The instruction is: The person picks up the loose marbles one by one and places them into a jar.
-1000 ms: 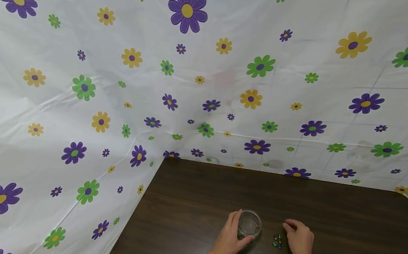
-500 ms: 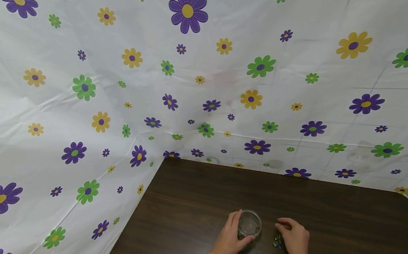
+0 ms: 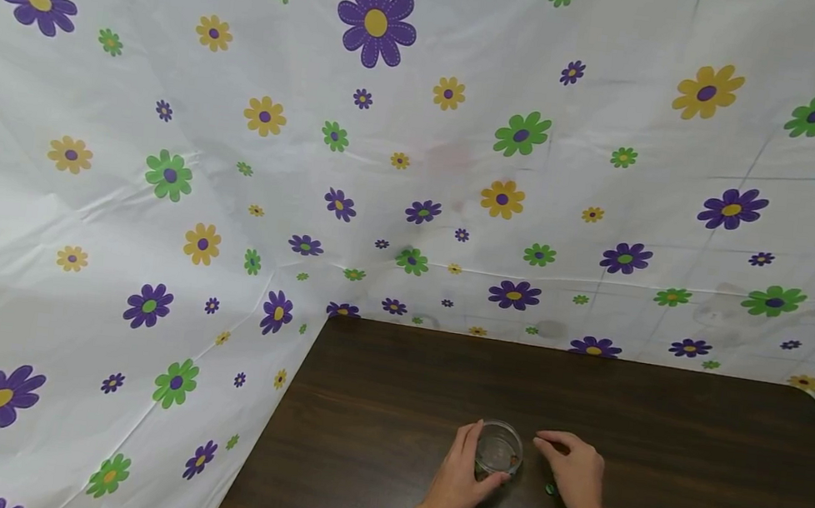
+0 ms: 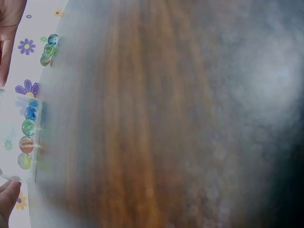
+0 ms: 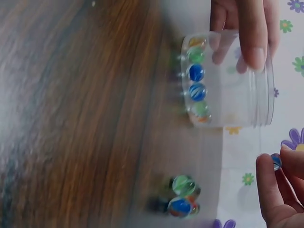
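The left hand (image 3: 455, 482) grips the clear screw-neck jar (image 5: 232, 107) while the right hand (image 3: 578, 475) pinches a blue glass marble (image 5: 276, 162), seemingly a transfer step calling next for release inside

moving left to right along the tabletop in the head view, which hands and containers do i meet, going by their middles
Left hand → clear jar → right hand.
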Demonstrator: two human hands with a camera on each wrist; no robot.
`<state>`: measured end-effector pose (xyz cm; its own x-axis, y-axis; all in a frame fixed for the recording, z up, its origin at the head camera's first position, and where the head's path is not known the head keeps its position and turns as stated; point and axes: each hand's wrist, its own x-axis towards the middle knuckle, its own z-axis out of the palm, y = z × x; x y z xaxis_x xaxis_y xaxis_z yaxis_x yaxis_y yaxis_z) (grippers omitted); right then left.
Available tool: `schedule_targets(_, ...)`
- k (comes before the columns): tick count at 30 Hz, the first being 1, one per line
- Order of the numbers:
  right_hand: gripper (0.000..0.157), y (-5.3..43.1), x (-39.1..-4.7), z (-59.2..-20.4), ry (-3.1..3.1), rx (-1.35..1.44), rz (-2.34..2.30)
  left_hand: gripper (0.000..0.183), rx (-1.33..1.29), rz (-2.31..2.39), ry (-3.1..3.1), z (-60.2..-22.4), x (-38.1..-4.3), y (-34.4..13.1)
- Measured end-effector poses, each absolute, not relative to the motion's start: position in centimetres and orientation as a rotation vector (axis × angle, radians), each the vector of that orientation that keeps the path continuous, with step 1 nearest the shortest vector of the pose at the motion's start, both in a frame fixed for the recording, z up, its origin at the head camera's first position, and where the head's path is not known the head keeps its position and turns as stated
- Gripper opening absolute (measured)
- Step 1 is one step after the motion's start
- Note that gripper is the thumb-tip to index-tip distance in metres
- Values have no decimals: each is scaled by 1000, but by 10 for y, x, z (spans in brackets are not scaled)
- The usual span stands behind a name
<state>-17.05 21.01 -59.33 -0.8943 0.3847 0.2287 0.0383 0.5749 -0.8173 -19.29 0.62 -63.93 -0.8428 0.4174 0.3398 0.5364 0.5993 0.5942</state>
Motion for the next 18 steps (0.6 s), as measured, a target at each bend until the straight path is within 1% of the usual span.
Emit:
schedule_targets(6, 8, 200, -171, -588, -2384, -316, 1269, 83, -813, -1059, -2624, -641, -192, 5)
schedule_targets(18, 13, 181, -173, -588, -2285, -212, 1382, 83, -816, -1069, -2626, -641, -193, 6)
